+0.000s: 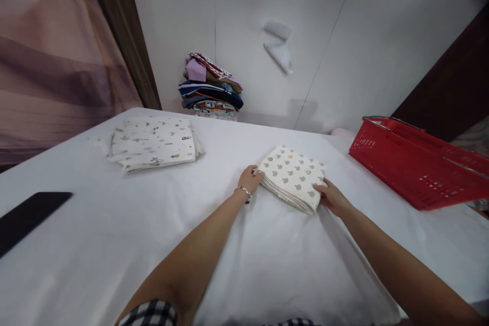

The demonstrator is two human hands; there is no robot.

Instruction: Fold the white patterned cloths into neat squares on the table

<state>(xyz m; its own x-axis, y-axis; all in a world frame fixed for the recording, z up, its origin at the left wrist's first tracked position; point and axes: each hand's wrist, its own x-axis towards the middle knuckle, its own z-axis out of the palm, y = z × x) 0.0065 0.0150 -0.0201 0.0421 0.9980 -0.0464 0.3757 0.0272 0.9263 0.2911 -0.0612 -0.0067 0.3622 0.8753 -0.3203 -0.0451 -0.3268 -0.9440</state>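
A folded white cloth (292, 175) with grey leaf-like prints and a few coloured ones lies at the middle of the white-covered table. My left hand (250, 179), with a bracelet at the wrist, grips its left corner between thumb and fingers. On the opposite side, my right hand (333, 197) pinches the right edge, thumb on top and the other fingers partly hidden. Several layers show along the cloth's near edge. To the left lies another folded white cloth (155, 141) with small grey and brown prints, apart from both hands.
A red plastic basket (416, 163) stands at the right. Beyond the table's far edge rises a stack of folded clothes (211, 86) against the pale wall. A flat black object (32, 216) lies at the left edge, and a pinkish curtain (57, 61) hangs behind.
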